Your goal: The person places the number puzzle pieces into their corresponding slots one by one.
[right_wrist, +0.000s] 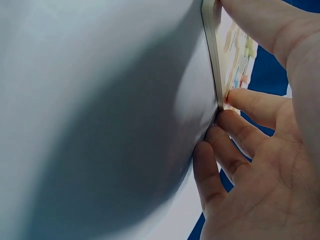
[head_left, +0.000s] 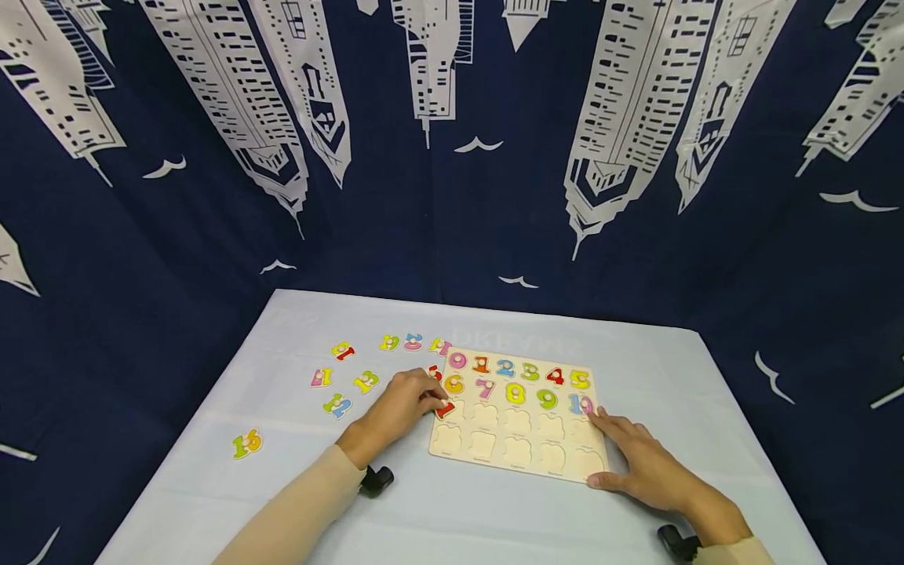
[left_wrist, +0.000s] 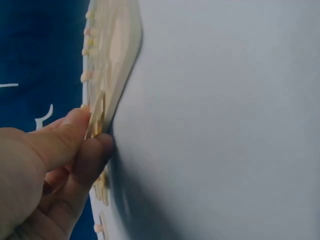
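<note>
left hand (head_left: 404, 402) pinches a red number piece (head_left: 445, 409) at the left edge of the puzzle board (head_left: 519, 459), thumb and fingers curled round it; in the left wrist view the piece (left_wrist: 96, 117) sits edge-on between thumb and forefinger, tilted against the board's rim (left_wrist: 117, 45). right hand (head_left: 646, 463) lies flat at the board's right near corner, fingers straight, thumb along the front edge, holding nothing; right wrist view shows fingertips (right_wrist: 240, 100) touching the board's edge (right_wrist: 212, 60) and the rest of the hand on the table.

board lies flat on the pale table (head_left: 297, 502), near the middle, a bit toward the person. its top two rows are filled with coloured numbers: pink 0 (head_left: 457, 360), orange 1 (head_left: 482, 364), blue 2 (head_left: 504, 367), green 3 (head_left: 530, 371), red 4 (head_left: 555, 376), yellow 5 (head_left: 579, 380), then yellow 6 (head_left: 453, 384), pink 7 (head_left: 484, 388), yellow 8 (head_left: 515, 393), green 9 (head_left: 547, 399), a 10 (head_left: 581, 405) just beside the right hand's fingertips. the two lower rows show empty cut-outs.

loose pieces lie on the table left of the board: three in a row behind the left hand (head_left: 413, 342), a red-yellow one (head_left: 343, 351) further left, a pink one (head_left: 321, 377), a yellow-green one (head_left: 366, 382), a green-blue 12 (head_left: 337, 406), and one more (head_left: 247, 444) well apart near the table's left edge. another red piece (head_left: 435, 372) peeks out just behind the left hand's fingers.

beige sleeves on both arms, a black wrist mount under each (head_left: 376, 480). dark blue curtain with white skyscrapers and birds (head_left: 452, 157) surrounds the table.
</note>
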`<state>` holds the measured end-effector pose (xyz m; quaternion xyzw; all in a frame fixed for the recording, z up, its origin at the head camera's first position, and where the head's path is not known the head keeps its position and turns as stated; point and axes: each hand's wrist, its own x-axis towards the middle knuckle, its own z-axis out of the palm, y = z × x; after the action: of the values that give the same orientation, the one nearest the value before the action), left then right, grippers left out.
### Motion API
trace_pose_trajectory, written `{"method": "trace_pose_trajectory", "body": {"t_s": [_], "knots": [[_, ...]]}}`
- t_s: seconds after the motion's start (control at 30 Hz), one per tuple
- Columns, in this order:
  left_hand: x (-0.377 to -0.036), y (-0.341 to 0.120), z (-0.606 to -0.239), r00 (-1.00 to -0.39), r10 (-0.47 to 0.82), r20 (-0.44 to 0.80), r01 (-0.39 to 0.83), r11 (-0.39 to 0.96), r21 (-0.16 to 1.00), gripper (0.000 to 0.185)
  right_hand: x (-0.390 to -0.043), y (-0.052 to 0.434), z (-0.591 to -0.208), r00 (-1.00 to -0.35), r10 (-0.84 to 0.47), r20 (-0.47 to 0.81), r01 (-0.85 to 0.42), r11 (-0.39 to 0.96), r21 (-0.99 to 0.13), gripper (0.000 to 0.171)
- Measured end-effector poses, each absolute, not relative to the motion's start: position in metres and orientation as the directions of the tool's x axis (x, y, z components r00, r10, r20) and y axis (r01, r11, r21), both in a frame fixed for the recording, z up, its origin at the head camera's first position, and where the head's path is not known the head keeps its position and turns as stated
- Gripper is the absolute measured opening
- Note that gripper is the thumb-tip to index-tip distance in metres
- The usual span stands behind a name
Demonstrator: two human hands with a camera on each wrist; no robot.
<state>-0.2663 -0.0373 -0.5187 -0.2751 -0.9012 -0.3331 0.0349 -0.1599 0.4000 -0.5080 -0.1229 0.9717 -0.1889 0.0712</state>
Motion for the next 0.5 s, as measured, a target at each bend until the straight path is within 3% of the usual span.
{"method": "trace_pose_trajectory", "body": {"t_s": [0.5], "knots": [[-0.264, -0.021, -0.52, -0.823, 0.511, 0.247, 0.56, 0.661, 0.499, 0.009, -0.16, 0.401, -0.509, -0.959, -0.264, -0.099, -0.205, 0.894, -0.4, 0.118]]}}
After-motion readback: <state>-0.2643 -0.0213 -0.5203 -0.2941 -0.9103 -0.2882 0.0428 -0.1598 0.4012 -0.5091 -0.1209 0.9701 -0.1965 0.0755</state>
